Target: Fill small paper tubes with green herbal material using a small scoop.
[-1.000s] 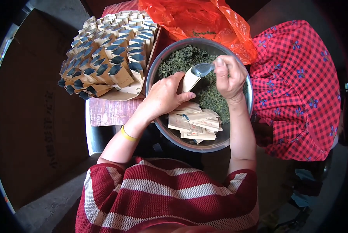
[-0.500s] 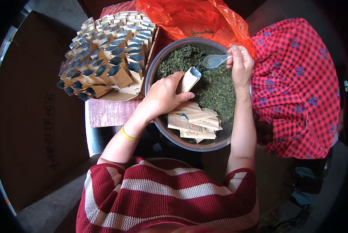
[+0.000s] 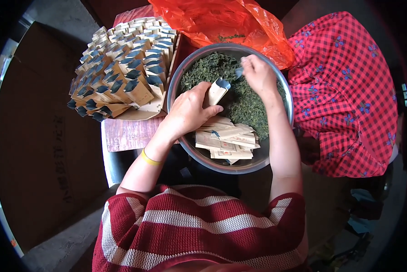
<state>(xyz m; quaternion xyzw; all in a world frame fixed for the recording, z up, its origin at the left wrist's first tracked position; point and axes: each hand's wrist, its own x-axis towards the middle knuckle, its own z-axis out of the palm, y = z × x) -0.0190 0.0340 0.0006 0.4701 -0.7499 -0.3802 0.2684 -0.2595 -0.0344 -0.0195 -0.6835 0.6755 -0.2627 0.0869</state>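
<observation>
Over a metal basin (image 3: 290, 106) of dried, crumbled green leaves (image 3: 246, 109), my left hand (image 3: 190, 109) is closed round a small tan paper packet (image 3: 217, 93). Its blue-lined mouth gapes upward, tilted toward the right. My right hand (image 3: 259, 77) grips a clear plastic spoon (image 3: 239, 72) just above the leaves. Motion blur and the fingers hide most of that spoon, so its load cannot be made out. Below my left hand, several flat tan packets (image 3: 228, 147) lie in a loose pile inside the basin's near side.
A cardboard tray (image 3: 151, 111) packed with upright, open-topped packets (image 3: 122, 68) stands left of the basin on a worn reddish table (image 3: 131, 133). Behind the basin spreads a red plastic bag (image 3: 212, 20). Red checked cloth (image 3: 344, 90) covers something at right; a large cardboard box (image 3: 35, 136) stands far left.
My right hand has swung left and turned over with the spoon, coming nearer the packet's mouth. My left hand stays nearly in place, still holding the packet.
</observation>
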